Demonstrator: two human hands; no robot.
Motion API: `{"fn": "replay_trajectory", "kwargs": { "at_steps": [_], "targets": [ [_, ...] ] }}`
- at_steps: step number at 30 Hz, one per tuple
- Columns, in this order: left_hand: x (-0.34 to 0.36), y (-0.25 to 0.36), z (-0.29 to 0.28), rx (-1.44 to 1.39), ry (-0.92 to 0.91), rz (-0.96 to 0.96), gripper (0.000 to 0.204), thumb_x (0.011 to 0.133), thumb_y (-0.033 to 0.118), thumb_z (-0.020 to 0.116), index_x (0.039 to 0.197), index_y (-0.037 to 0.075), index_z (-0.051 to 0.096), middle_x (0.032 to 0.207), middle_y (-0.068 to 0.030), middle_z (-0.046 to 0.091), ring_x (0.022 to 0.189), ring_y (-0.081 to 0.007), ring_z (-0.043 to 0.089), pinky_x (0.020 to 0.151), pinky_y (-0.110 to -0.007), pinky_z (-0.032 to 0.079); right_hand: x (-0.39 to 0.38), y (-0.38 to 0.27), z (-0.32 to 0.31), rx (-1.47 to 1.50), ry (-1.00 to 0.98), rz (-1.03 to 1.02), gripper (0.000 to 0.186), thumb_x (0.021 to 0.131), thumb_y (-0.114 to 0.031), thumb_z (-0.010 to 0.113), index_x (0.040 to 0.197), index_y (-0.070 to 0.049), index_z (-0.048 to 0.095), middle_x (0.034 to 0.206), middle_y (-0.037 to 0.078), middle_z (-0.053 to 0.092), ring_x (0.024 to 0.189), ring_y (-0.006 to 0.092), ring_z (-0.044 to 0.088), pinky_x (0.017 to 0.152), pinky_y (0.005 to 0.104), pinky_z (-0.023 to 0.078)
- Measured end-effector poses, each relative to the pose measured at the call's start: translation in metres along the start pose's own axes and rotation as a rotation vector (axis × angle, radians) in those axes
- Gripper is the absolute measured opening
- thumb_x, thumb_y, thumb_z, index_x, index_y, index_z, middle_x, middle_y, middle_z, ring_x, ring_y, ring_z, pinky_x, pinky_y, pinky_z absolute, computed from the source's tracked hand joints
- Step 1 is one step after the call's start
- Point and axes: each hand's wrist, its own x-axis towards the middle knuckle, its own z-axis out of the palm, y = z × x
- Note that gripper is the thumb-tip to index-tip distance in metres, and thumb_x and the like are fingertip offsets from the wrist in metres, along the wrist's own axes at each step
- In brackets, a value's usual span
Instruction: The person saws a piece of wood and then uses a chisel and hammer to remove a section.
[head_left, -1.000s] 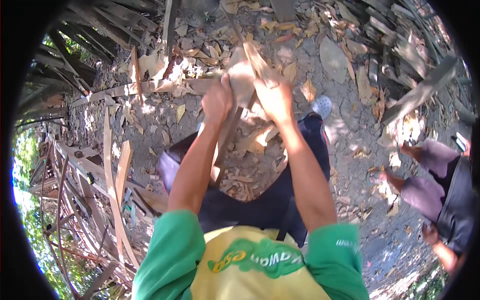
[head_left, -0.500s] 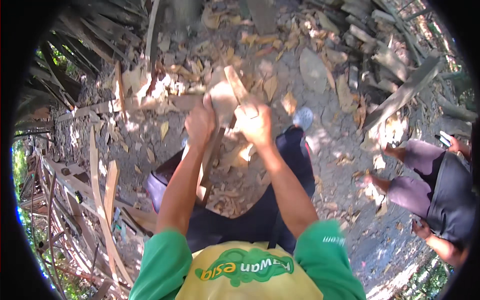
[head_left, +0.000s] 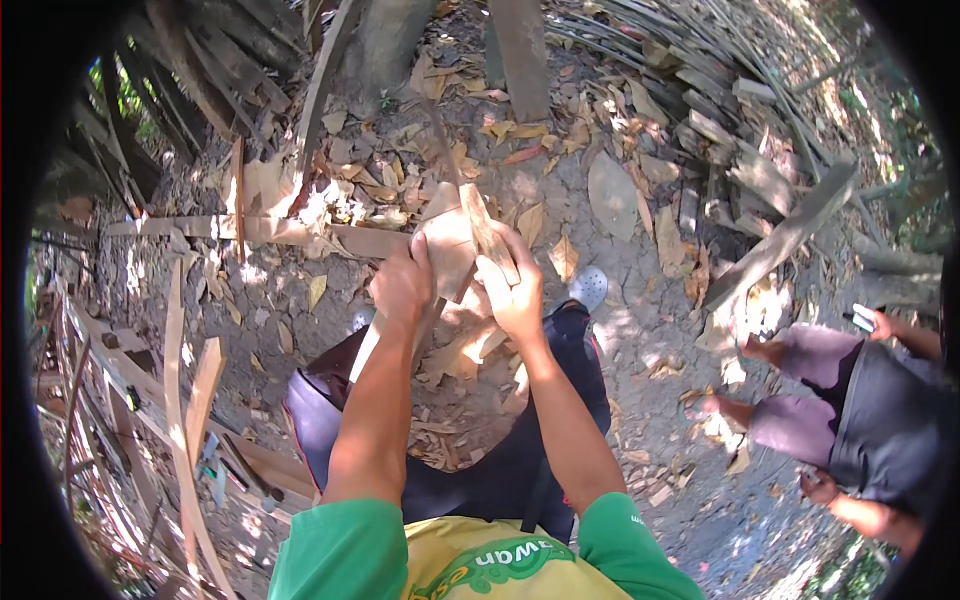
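My left hand (head_left: 402,282) is closed around a flat, pale piece of wood (head_left: 446,238) held slanting above the ground between my legs. The wood's lower part runs back under my left forearm. My right hand (head_left: 513,283) is closed on a thick, light wooden handle (head_left: 487,232), beside the flat wood. From the handle's far end, a thin dark strip like a blade (head_left: 441,138) points away from me; I cannot tell its exact kind.
Dry leaves and wood chips (head_left: 440,440) litter the soil. Posts (head_left: 520,60) stand ahead, and stacked timber (head_left: 740,160) lies at far right. Leaning wood strips (head_left: 178,370) are at left. Another person (head_left: 850,410) sits at right, holding a small object.
The wooden handle and my right hand have moved slightly nearer me, beside the flat wood. The dark strip beyond the handle now shows clearly. My view has shifted slightly.
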Motion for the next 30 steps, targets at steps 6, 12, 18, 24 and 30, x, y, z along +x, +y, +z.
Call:
{"fn": "replay_trajectory", "kwargs": {
  "at_steps": [6, 12, 18, 24, 30],
  "targets": [
    [0.0, 0.003, -0.007, -0.004, -0.022, -0.009, 0.063, 0.106, 0.056, 0.034, 0.112, 0.004, 0.069, 0.098, -0.0266, 0.073, 0.095, -0.0455, 0.071, 0.088, -0.055, 0.053, -0.008, -0.005, 0.007, 0.053, 0.034, 0.066, 0.044, 0.097, -0.007, 0.064, 0.139, 0.002, 0.056, 0.088, 0.002, 0.065, 0.068, 0.0063, 0.058, 0.062, 0.0231, 0.051],
    [0.0, 0.001, -0.006, -0.007, -0.026, -0.024, 0.06, 0.106, 0.055, 0.036, 0.111, 0.005, 0.069, 0.099, -0.026, 0.073, 0.095, -0.0453, 0.071, 0.088, -0.055, 0.053, -0.006, -0.011, 0.01, 0.178, 0.037, 0.181, 0.038, 0.101, -0.004, 0.059, 0.139, -0.001, 0.057, 0.085, 0.0, 0.064, 0.068, 0.0042, 0.057, 0.059, 0.0197, 0.047],
    [0.0, 0.002, -0.007, -0.047, -0.018, -0.005, 0.058, 0.106, 0.054, 0.037, 0.113, 0.006, 0.068, 0.1, -0.0244, 0.074, 0.097, -0.0444, 0.071, 0.089, -0.055, 0.052, -0.006, -0.005, 0.01, 0.108, 0.042, 0.122, 0.039, 0.101, -0.004, 0.059, 0.14, -0.001, 0.055, 0.084, 0.002, 0.065, 0.067, 0.0051, 0.059, 0.059, 0.0205, 0.048],
    [-0.002, 0.005, -0.008, -0.056, -0.02, -0.02, 0.056, 0.106, 0.053, 0.038, 0.112, 0.007, 0.069, 0.1, -0.0248, 0.074, 0.096, -0.0448, 0.071, 0.088, -0.055, 0.052, -0.002, -0.004, 0.01, -0.075, 0.083, 0.027, 0.035, 0.1, -0.004, 0.062, 0.135, 0.001, 0.058, 0.085, 0.003, 0.066, 0.068, 0.0065, 0.06, 0.06, 0.0223, 0.049],
    [-0.004, 0.006, -0.009, -0.032, -0.01, -0.021, 0.058, 0.106, 0.054, 0.038, 0.114, 0.006, 0.069, 0.101, -0.0256, 0.073, 0.096, -0.045, 0.071, 0.089, -0.054, 0.052, 0.001, -0.001, 0.011, -0.171, 0.133, 0.005, 0.038, 0.092, -0.01, 0.074, 0.127, 0.0, 0.064, 0.106, 0.018, 0.074, 0.095, 0.026, 0.073, 0.083, 0.0362, 0.057]
  ]
}}
